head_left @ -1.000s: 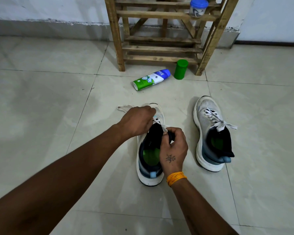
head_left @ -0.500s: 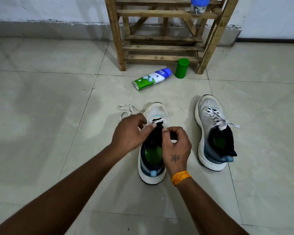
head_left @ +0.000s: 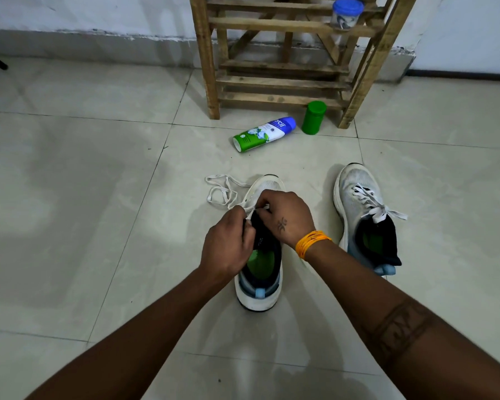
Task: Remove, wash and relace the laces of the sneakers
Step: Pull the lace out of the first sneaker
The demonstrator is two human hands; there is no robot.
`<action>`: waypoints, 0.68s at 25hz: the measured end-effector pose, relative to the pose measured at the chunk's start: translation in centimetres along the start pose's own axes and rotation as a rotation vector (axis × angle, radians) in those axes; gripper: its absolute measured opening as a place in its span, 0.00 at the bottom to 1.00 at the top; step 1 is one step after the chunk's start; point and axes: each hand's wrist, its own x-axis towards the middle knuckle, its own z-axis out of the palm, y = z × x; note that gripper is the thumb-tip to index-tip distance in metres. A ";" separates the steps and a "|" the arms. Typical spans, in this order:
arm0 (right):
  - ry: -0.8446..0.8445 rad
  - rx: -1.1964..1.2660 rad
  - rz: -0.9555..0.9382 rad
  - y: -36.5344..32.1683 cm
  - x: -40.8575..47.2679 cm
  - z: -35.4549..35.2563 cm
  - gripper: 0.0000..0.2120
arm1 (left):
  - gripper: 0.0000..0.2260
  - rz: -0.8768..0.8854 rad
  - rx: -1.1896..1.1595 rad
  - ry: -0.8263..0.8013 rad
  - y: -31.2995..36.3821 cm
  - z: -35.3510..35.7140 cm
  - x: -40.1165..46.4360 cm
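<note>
Floor [head_left: 70,197]: glazed tile, smooth, glossy, with soft reflections. Rack [head_left: 286,53], standing on the floor against the wall: bare unfinished wood, rough and matt. In front of the rack: a green container [head_left: 313,117] of matt plastic and a lying bottle [head_left: 264,133] with a glossy printed label. Near sneaker [head_left: 259,255] and second sneaker [head_left: 361,209]: white woven mesh cloth, matt, with smooth rubbery soles. Lace [head_left: 220,192]: flat woven cloth. Wristband [head_left: 312,242]: orange thread.

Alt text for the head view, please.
Both hands, left and right, work a white lace at the near sneaker on a tiled floor. A second sneaker, laced, sits to its right.
</note>
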 end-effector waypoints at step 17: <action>-0.036 -0.329 -0.231 1.4 -0.1 -0.7 0.09 | 0.07 -0.039 0.009 0.051 0.2 0.6 -0.5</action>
